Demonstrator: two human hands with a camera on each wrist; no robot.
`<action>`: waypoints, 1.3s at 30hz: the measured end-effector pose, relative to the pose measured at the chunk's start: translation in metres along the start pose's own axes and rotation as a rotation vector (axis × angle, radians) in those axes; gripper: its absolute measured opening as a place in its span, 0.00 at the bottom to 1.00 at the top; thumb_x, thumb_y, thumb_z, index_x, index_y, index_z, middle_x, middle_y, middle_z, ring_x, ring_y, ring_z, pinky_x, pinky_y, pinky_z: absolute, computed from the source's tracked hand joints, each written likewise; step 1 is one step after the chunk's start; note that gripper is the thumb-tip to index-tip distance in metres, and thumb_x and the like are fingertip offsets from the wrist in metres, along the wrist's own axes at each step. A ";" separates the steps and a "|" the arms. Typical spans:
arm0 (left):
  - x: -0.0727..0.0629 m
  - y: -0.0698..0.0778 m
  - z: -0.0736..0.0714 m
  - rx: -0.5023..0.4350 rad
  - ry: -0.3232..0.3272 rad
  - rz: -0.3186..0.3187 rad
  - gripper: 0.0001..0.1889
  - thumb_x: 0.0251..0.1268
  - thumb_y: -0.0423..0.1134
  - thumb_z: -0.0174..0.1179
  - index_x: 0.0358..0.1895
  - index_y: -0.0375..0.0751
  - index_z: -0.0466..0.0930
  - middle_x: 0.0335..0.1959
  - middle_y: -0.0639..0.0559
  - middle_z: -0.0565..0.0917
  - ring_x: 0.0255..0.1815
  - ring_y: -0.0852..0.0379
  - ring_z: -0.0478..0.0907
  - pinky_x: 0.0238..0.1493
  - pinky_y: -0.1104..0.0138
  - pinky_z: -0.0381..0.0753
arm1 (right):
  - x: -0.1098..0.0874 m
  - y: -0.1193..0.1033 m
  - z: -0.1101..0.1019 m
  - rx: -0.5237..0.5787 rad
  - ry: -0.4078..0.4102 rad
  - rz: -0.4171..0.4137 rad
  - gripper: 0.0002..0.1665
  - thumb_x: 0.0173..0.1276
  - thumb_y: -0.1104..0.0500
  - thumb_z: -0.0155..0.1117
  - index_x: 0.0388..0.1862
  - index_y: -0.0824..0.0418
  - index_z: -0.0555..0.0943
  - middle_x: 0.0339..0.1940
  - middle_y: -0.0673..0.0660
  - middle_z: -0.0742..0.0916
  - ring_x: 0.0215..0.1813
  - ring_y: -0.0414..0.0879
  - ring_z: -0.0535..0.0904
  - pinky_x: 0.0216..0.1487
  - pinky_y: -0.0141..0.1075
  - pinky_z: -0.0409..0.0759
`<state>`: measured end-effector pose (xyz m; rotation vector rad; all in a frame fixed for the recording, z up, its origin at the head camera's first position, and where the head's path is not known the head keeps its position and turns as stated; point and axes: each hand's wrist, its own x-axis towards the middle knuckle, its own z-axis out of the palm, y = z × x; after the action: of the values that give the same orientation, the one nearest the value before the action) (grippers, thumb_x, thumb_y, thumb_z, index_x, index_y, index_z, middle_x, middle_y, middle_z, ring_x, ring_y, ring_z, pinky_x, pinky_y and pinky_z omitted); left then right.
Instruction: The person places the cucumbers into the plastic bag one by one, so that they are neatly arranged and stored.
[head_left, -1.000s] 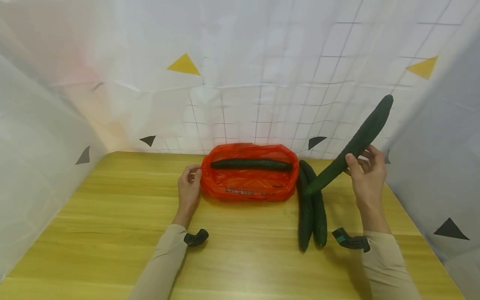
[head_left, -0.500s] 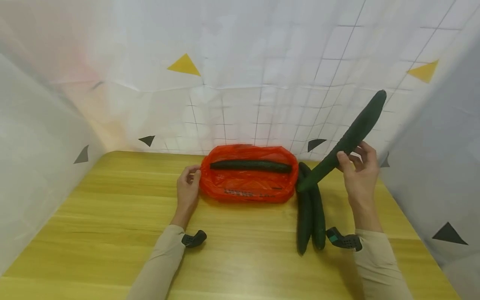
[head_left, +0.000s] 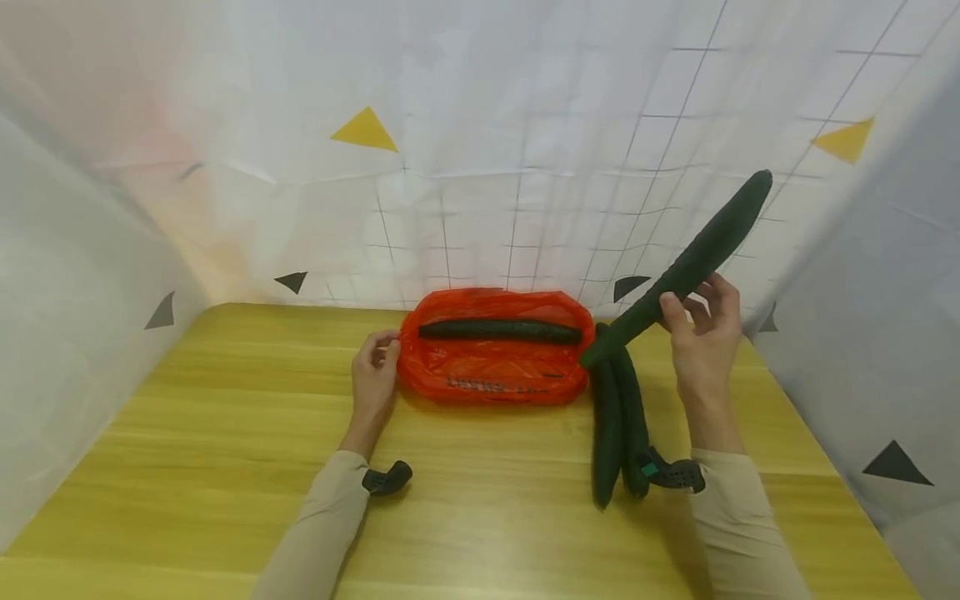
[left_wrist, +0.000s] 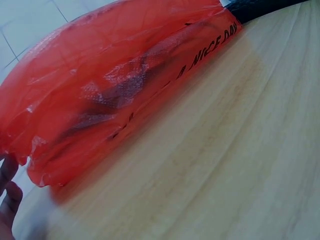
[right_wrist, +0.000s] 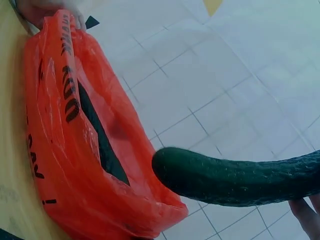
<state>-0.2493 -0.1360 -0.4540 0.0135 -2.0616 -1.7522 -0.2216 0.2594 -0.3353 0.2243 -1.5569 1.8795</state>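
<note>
A red plastic bag (head_left: pixel 487 392) with dark lettering lies on the table with its mouth spread wide. Inside it one cucumber (head_left: pixel 498 331) lies lengthwise. At the bag's left end my left hand (head_left: pixel 375 375) grips the rim with curled fingers; in the left wrist view only its fingertips (left_wrist: pixel 11 200) show. My right hand (head_left: pixel 705 333) holds another cucumber (head_left: pixel 697 258) in the air by its middle, thumb on the near side. That cucumber slants, its lower end near the bag's right rim. The right wrist view shows this held cucumber (right_wrist: pixel 225 177) beside the bag's mouth.
Two more cucumbers (head_left: pixel 606 433) lie side by side on the wooden table (head_left: pixel 225 433), just right of the bag. White sheeting (head_left: pixel 480 225) with grid lines stands behind the table. Dark devices sit on both wrists, the right one (head_left: pixel 675 473) overlapping a lying cucumber in view.
My right hand has carried its cucumber to the left and slightly up, so the lower end now stands by the bag's right rim. The left hand and bag stay nearly still.
</note>
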 end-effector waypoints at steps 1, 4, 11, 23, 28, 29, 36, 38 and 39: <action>0.000 0.000 0.000 -0.001 0.002 0.001 0.11 0.68 0.43 0.56 0.48 0.44 0.80 0.42 0.48 0.80 0.31 0.58 0.73 0.29 0.74 0.72 | 0.000 0.001 0.001 0.002 0.001 -0.009 0.32 0.57 0.69 0.67 0.62 0.60 0.70 0.51 0.57 0.78 0.46 0.48 0.77 0.41 0.30 0.82; -0.001 -0.001 0.001 -0.003 0.001 0.000 0.11 0.68 0.43 0.56 0.48 0.44 0.80 0.42 0.48 0.80 0.31 0.58 0.72 0.29 0.74 0.72 | 0.000 0.003 0.003 0.030 0.000 -0.053 0.33 0.56 0.72 0.67 0.61 0.61 0.70 0.52 0.58 0.78 0.46 0.49 0.77 0.42 0.30 0.82; -0.002 0.010 -0.001 0.001 -0.015 -0.040 0.11 0.68 0.41 0.55 0.49 0.42 0.79 0.43 0.46 0.79 0.32 0.60 0.72 0.31 0.75 0.71 | 0.002 0.009 0.011 0.088 -0.025 -0.156 0.32 0.55 0.75 0.65 0.60 0.65 0.70 0.51 0.62 0.79 0.46 0.51 0.78 0.45 0.33 0.82; -0.003 0.011 0.001 0.009 -0.012 -0.035 0.12 0.69 0.41 0.55 0.49 0.40 0.79 0.43 0.45 0.80 0.32 0.60 0.72 0.32 0.75 0.72 | -0.006 0.012 0.027 0.079 -0.089 -0.119 0.32 0.54 0.79 0.63 0.58 0.65 0.72 0.49 0.57 0.81 0.47 0.48 0.78 0.42 0.30 0.82; 0.000 0.001 0.002 0.003 0.001 -0.016 0.11 0.68 0.42 0.55 0.48 0.44 0.79 0.42 0.48 0.80 0.32 0.57 0.72 0.32 0.74 0.72 | -0.012 0.004 0.035 0.030 -0.119 -0.107 0.30 0.55 0.78 0.63 0.58 0.65 0.72 0.49 0.54 0.81 0.48 0.46 0.78 0.44 0.30 0.82; 0.000 0.001 0.002 0.002 0.000 -0.019 0.10 0.68 0.42 0.56 0.48 0.44 0.80 0.42 0.48 0.80 0.33 0.56 0.72 0.32 0.74 0.72 | -0.013 0.004 0.036 0.022 -0.124 -0.106 0.30 0.55 0.78 0.62 0.58 0.65 0.72 0.49 0.54 0.81 0.48 0.46 0.79 0.45 0.29 0.81; -0.005 0.024 -0.001 -0.007 -0.030 -0.056 0.12 0.68 0.37 0.55 0.50 0.37 0.79 0.44 0.42 0.79 0.35 0.50 0.72 0.32 0.75 0.72 | -0.014 0.010 0.039 -0.011 -0.152 -0.095 0.30 0.55 0.77 0.63 0.58 0.65 0.72 0.50 0.52 0.80 0.49 0.45 0.78 0.47 0.28 0.80; -0.007 0.030 -0.002 -0.004 -0.036 -0.057 0.12 0.68 0.36 0.55 0.50 0.35 0.78 0.45 0.40 0.79 0.36 0.48 0.72 0.33 0.75 0.72 | -0.014 0.012 0.040 -0.035 -0.167 -0.092 0.30 0.56 0.77 0.63 0.59 0.65 0.72 0.50 0.51 0.80 0.51 0.45 0.78 0.48 0.27 0.80; -0.007 0.032 -0.002 0.001 -0.036 -0.056 0.13 0.68 0.36 0.54 0.51 0.34 0.78 0.45 0.40 0.79 0.36 0.48 0.72 0.33 0.75 0.72 | -0.015 0.013 0.040 -0.044 -0.174 -0.092 0.30 0.56 0.77 0.63 0.59 0.65 0.72 0.51 0.51 0.80 0.51 0.45 0.78 0.48 0.27 0.80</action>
<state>-0.2335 -0.1294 -0.4264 0.0398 -2.1066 -1.7976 -0.2293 0.2165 -0.3428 0.4427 -1.6721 1.7916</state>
